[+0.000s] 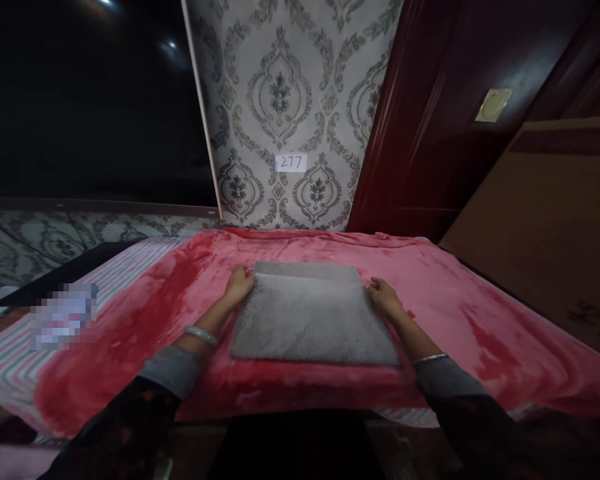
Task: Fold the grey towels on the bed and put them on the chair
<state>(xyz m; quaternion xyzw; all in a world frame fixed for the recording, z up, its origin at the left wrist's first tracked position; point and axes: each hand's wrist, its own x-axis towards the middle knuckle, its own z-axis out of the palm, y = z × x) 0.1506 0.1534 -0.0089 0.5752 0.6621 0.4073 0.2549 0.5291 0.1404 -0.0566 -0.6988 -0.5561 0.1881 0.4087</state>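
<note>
A grey mat [315,320] with a soft, short pile lies flat on a pink-and-red plush blanket [445,293]. A paler line runs across it near its far edge, where the cloth looks folded over. At its far left corner my left hand [240,285] grips the side edge, fingers bent. My right hand [384,297] is at the opposite edge, a little nearer to me, with its fingers curled on the border. Some fingertips are hard to make out. Both forearms reach in from below, each with a bracelet and a grey cuff.
Striped cloth [145,257] shows beneath the blanket on the left, with a blurred-out item [64,317] on it. A large dark screen [90,107] hangs behind. A paper marked 277 [291,163] is on the patterned wall. A brown panel [545,227] leans at the right.
</note>
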